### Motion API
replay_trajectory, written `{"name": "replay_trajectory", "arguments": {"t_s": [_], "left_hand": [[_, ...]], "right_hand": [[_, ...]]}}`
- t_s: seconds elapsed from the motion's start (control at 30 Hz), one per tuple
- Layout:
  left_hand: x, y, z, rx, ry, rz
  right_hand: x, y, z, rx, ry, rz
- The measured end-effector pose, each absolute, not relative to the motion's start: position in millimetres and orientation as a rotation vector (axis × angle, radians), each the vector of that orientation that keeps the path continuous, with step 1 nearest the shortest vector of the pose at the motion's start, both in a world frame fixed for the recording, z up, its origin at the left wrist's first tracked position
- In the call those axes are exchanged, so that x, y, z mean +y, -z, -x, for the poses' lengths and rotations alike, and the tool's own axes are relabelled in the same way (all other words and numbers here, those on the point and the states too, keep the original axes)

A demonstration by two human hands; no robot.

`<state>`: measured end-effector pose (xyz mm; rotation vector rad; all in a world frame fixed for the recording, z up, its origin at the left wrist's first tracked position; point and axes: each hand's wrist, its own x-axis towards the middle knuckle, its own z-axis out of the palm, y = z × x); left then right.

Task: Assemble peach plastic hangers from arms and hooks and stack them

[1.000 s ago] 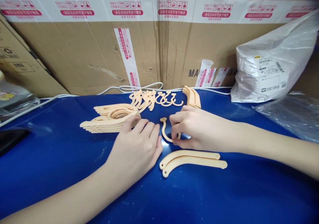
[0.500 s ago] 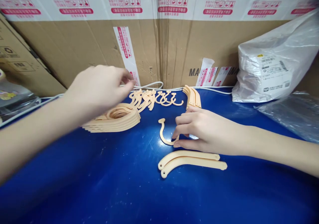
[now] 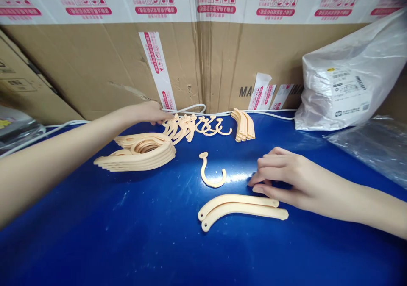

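Observation:
My left hand reaches to the back of the blue table, its fingertips at the left end of a row of cream plastic hanger hooks. Its fingers are partly hidden, so its grip is unclear. My right hand rests low over the table with loosely bent fingers, apart from each other and holding nothing. To its left lies a single hook. In front of that hook, two curved hanger arms lie side by side, holed ends to the left.
A stack of cream hanger pieces lies left of centre. More curved arms stand in a bundle behind. Cardboard boxes wall the back, with a white cable along their foot. A plastic-wrapped package is at right.
My left hand has moved back and down to the row of hooks. My right hand has drawn away to the right, leaving the single hook on the table.

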<state>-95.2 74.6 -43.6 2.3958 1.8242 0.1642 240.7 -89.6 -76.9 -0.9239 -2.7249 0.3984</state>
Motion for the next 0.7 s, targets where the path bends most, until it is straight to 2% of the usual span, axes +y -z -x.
{"name": "replay_trajectory", "arguments": {"t_s": [0.2,0.7], "left_hand": [[82.3,33.3,83.8,1.872,0.089,-2.208],[74.9,28.0,73.3,1.896,0.129,-2.056]], "right_hand": [[-90.6,81.9,-236.9,-2.663,-0.460,0.988],[-93.5,82.3,-242.6,-2.695,-0.409,0.956]]}}
